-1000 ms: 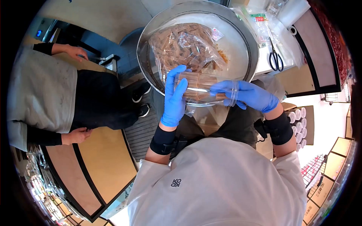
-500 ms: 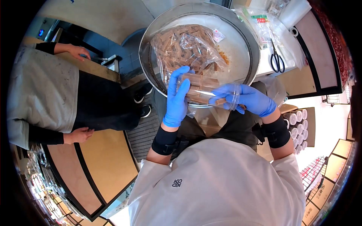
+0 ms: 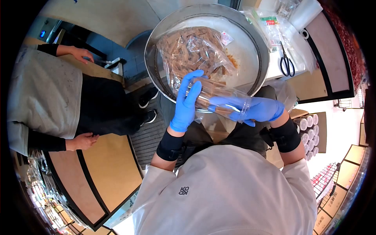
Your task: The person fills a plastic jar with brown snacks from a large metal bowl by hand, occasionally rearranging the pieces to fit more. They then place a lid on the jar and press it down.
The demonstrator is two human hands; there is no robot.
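Observation:
My left hand (image 3: pixel 185 103), in a blue glove, is wrapped round the closed end of a clear plastic jar (image 3: pixel 231 94) that lies almost sideways. Inside the jar are flat brown pieces (image 3: pixel 209 89). My right hand (image 3: pixel 258 108), also gloved in blue, is at the jar's open rim, with its fingers reaching inside against the pieces; its fingertips are partly blurred. Just beyond the jar, a clear bag of brown pieces (image 3: pixel 192 47) rests in a large round metal pan (image 3: pixel 254 43). Orange crumbs (image 3: pixel 232 59) lie on the pan's floor.
Black-handled scissors (image 3: pixel 287 64) and plastic packaging (image 3: pixel 270 23) lie on the white surface at right. Lidded jars (image 3: pixel 309 133) stand in rows at lower right. A co-worker in a grey top (image 3: pixel 43 94) stands at left, both hands apart from mine.
The jar has tilted, its open end now lower and nearer me. My right hand has moved slightly down, its fingers deeper in the jar.

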